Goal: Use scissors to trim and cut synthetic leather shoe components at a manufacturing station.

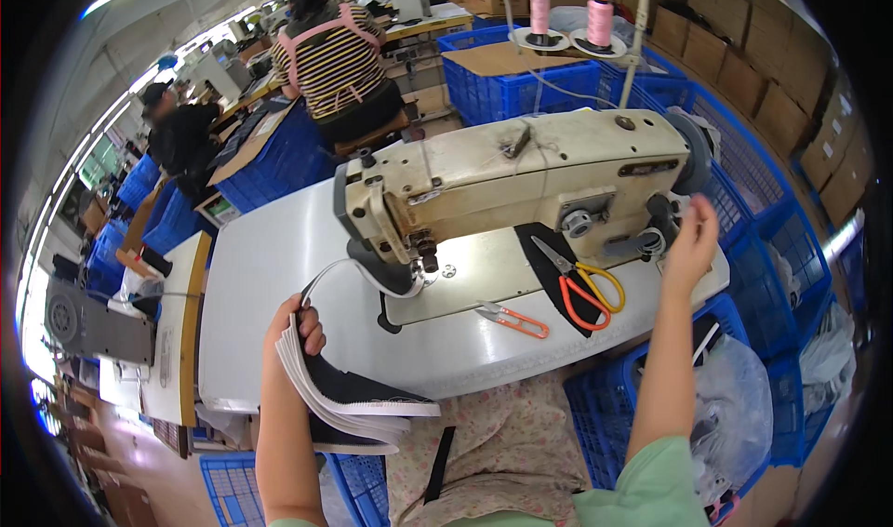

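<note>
My left hand (302, 327) is closed round a stack of dark fabric pieces with white edges (353, 387), which hangs down past the table's front edge. A narrow white-edged strip (339, 266) curves from this hand to the needle area of the cream sewing machine (521, 178). My right hand (693, 243) is raised at the machine's right end, beside the handwheel (693, 150) and a dark knob (660, 208). Its fingers are pinched together; what they hold, if anything, is too small to make out.
Orange-handled thread snips (513, 320) and scissors with orange and yellow handles (581, 290) lie on the table (270, 313), the scissors over dark cloth. Pink thread cones (600, 23) stand behind. Blue crates (512, 90) surround the table. Two people (335, 62) sit farther back.
</note>
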### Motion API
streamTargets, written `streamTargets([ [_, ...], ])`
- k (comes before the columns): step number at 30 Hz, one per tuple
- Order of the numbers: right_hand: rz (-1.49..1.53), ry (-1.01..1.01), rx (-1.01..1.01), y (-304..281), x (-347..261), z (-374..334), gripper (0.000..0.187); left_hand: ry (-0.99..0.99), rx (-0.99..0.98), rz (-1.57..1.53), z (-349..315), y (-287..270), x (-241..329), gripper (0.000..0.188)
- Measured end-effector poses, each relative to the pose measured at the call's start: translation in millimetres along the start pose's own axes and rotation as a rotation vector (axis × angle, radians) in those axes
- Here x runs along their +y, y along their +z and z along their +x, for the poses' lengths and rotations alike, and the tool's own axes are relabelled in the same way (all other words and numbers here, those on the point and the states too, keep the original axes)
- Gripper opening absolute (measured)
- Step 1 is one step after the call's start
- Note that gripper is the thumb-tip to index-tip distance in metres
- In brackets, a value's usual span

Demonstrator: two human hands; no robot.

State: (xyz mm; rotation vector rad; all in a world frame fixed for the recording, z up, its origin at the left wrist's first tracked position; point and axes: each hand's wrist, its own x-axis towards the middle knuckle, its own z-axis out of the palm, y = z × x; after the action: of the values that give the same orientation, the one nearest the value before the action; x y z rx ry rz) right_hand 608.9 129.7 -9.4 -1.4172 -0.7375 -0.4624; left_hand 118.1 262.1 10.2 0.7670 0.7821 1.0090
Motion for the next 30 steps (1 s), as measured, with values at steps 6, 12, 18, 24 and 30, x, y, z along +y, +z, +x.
streamTargets([
  [6,0.238,-0.416,-1.001,89.4,-156.4,-168.2,0.029,-0.044,0.054,0.003,2.6,5.8,-4.1,0.025],
  [12,0.101,-0.161,-0.995,149.4,-158.0,-227.4,0.018,-0.059,0.101,0.065,-14.9,2.5,-4.7,0.024],
  [18,0.150,-0.247,-0.813,148.4,-139.2,-248.6,0.021,0.042,0.177,0.372,-81.1,-31.6,19.5,0.032],
  [24,0.136,-0.160,-0.887,152.1,-144.4,-256.1,0.014,0.131,0.339,0.357,-150.1,-74.6,64.3,0.037],
  [30,0.164,-0.153,-0.871,151.2,-141.7,-247.8,0.017,0.214,0.451,0.447,-188.1,-113.3,99.2,0.042],
])
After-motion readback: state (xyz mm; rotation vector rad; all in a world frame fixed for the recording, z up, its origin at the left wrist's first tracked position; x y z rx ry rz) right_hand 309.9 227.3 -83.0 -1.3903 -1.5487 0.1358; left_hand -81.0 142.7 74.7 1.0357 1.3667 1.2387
